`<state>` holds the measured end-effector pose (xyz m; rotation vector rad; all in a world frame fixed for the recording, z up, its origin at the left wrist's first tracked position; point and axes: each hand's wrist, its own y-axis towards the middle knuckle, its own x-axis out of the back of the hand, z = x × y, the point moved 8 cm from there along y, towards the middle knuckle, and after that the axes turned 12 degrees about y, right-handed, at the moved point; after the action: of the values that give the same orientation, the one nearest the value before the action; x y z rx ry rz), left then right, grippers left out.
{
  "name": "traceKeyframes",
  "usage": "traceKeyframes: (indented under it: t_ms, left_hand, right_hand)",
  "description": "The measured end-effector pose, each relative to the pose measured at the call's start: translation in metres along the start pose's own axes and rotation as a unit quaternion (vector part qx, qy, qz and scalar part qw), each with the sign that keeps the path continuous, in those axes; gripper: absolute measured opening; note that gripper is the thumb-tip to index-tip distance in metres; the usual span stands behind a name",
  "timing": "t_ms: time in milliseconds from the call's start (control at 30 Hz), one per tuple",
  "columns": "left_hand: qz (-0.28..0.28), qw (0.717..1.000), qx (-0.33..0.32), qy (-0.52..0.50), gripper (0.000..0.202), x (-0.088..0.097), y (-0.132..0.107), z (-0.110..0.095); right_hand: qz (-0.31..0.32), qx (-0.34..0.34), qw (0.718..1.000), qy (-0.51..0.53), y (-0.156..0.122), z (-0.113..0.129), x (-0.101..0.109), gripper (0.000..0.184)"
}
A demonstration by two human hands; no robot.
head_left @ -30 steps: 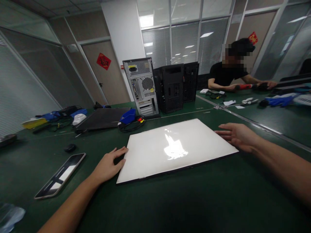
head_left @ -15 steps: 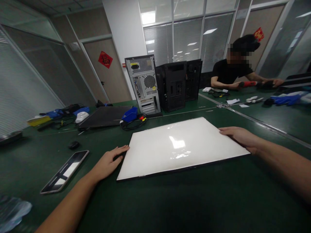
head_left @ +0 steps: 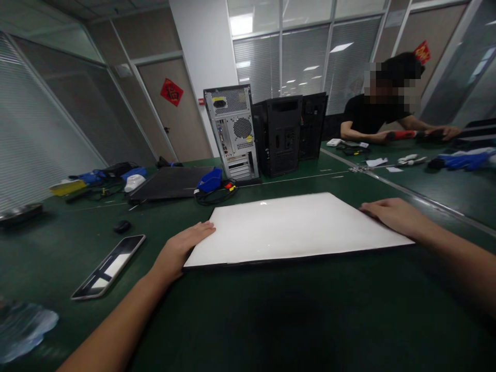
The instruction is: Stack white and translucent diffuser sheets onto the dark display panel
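A thin white rectangular panel with a dark edge [head_left: 287,230], like the backlight sheet of a screen, is between my two hands, low over the green table [head_left: 279,315]. My left hand [head_left: 182,248] grips its left edge, fingertips on the white face and the thumb hidden. At the right edge, my right hand [head_left: 397,214] holds the panel, with some fingers out of sight underneath. Left of my left forearm lies a smartphone [head_left: 110,268], with a small black round-edged item [head_left: 122,226] beyond it.
An open grey computer case [head_left: 234,134] and black cases [head_left: 284,134] stand behind the panel. A flat black panel [head_left: 170,183], a blue item [head_left: 209,180] and cables lie to their left. Clear plastic [head_left: 27,328] is at lower left. Across the table a person [head_left: 372,119] handles a red tool [head_left: 403,135].
The panel has turned slightly and tipped flatter, and its bright reflection has gone. My left hand has closed further over the left edge; my right hand still holds the right edge.
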<state>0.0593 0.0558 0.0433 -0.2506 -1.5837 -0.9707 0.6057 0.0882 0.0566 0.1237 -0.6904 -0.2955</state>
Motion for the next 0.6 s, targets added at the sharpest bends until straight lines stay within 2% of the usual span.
traceKeyframes:
  t_ms: [100,167,233,300,367,433,500,600]
  left_hand:
    - [-0.017,0.999,-0.025,0.032,0.051,0.005,0.001,-0.007]
    - [-0.025,0.998,-0.04,0.042,0.049,0.008,0.002,-0.012]
    - [-0.034,0.997,-0.044,0.044,0.05,0.01,0.003,-0.015]
    - [-0.043,0.997,-0.037,0.047,0.052,0.012,0.004,-0.015]
    - [-0.05,0.997,-0.026,0.049,0.053,0.012,0.002,-0.013]
    - [-0.058,0.997,-0.026,0.047,0.052,0.012,0.001,-0.012]
    - [-0.061,0.997,-0.032,0.047,0.05,0.011,-0.001,-0.012]
    - [-0.062,0.996,-0.04,0.048,0.046,0.009,-0.001,-0.014]
  right_hand:
    - [-0.079,0.014,0.992,-0.094,-0.01,0.018,0.025,0.047]
    - [-0.138,0.119,0.971,-0.156,-0.027,0.054,0.032,0.046]
    - [-0.138,0.296,0.928,-0.179,-0.056,0.1,0.017,0.038]
    - [-0.075,0.472,0.864,-0.157,-0.094,0.14,-0.014,0.027]
    - [-0.014,0.581,0.802,-0.137,-0.128,0.165,-0.046,0.026]
    - [0.005,0.619,0.773,-0.139,-0.147,0.177,-0.071,0.032]
    - [0.0,0.624,0.768,-0.145,-0.156,0.18,-0.089,0.028]
    - [-0.013,0.624,0.769,-0.137,-0.161,0.173,-0.098,0.02]
